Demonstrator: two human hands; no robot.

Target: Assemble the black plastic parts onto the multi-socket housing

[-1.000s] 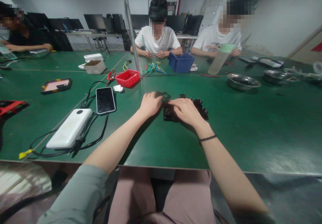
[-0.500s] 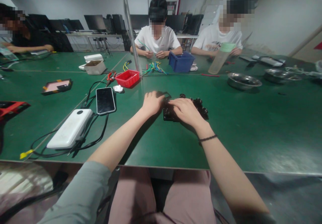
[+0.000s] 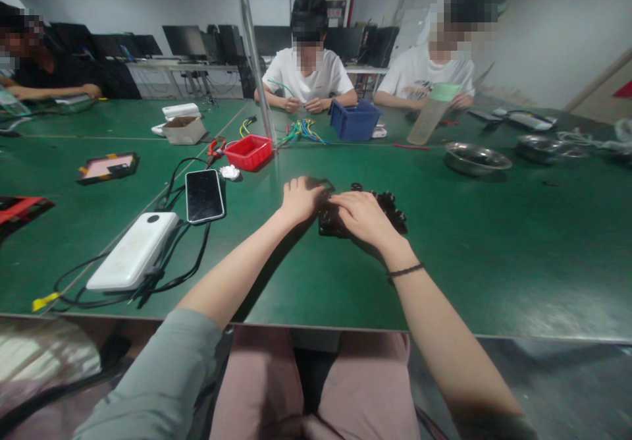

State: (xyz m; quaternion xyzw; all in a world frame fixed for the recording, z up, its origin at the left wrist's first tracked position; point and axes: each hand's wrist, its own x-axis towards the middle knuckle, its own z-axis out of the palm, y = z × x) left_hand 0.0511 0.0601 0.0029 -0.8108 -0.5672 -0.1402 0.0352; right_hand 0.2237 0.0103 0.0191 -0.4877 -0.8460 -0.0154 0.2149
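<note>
Dark, glossy parts with rounded knobs sit in a black cluster point(image 3: 395, 215) on the green table, partly hidden under my right hand. My left hand point(image 3: 302, 199) is at the cluster's left edge, its fingers curled in towards it. A thin black loop shows just past those fingertips. From the right, my right hand point(image 3: 363, 217) reaches across the top of the cluster, fingers close together and bent down, tips meeting those of my left hand. Whatever is pinched between the fingertips is hidden.
Left of my arms lie a phone point(image 3: 205, 195), a white power bank point(image 3: 133, 250) and black cables. Beyond stand a red bin point(image 3: 248, 153), a metal pole, coloured wires point(image 3: 302, 132), a blue bin point(image 3: 354, 121) and a metal bowl point(image 3: 476, 157). Several people sit around the table.
The whole view has shifted slightly. Both hands keep nearly the same pose at the black cluster, and nothing else has visibly moved.
</note>
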